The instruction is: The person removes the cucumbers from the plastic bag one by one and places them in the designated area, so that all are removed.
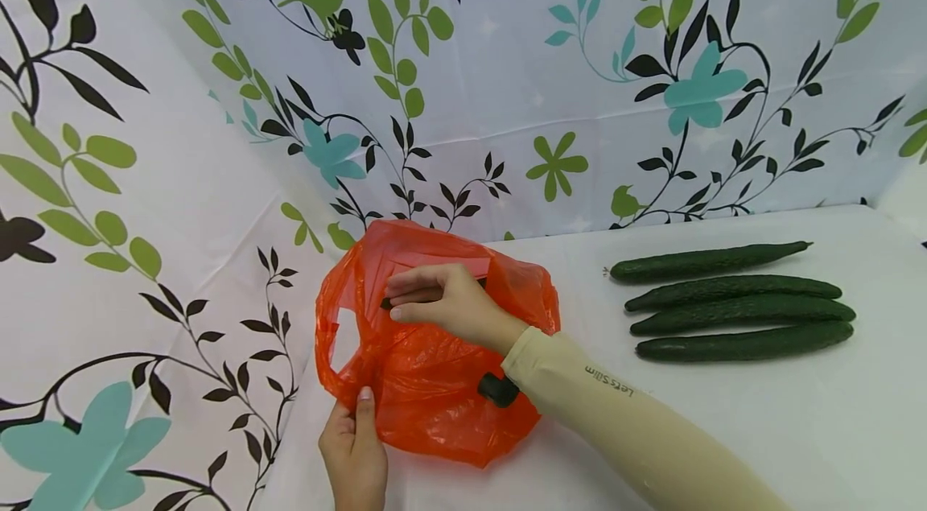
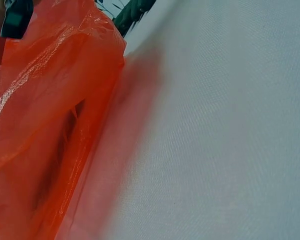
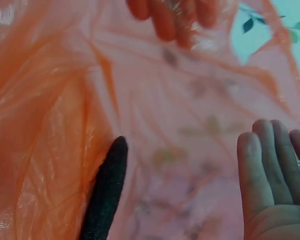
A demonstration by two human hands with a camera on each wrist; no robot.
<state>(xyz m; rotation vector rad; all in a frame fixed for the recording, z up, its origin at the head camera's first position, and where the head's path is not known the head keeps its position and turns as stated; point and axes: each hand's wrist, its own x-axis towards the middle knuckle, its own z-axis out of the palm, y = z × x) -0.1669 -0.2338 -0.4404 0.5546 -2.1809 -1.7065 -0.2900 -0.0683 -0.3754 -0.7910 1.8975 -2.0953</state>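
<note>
An orange-red plastic bag [image 1: 449, 406] lies with its mouth spread. My left hand [image 1: 355, 451] pinches the bag's near left edge below the handle loop, thumb on top. Over the mouth hovers my right hand [image 1: 442, 302], its fingers straight and nothing held in them. In the right wrist view, those straight fingers [image 3: 263, 170] stand beside a dark green cucumber [image 3: 106, 192] inside the bag. The left hand's fingertips [image 3: 165, 22] show behind the thin plastic at the top. In the left wrist view, the bag's side [image 2: 55, 100] fills the left part.
Several long cucumbers [image 1: 739, 306] lie side by side on the white table [image 1: 579, 447], right of the bag. A patterned cloth [image 1: 492, 92] hangs behind and along the left. The right forearm wears a beige sleeve [image 1: 615, 406], with a black wrist camera [image 1: 498, 389] near the cuff.
</note>
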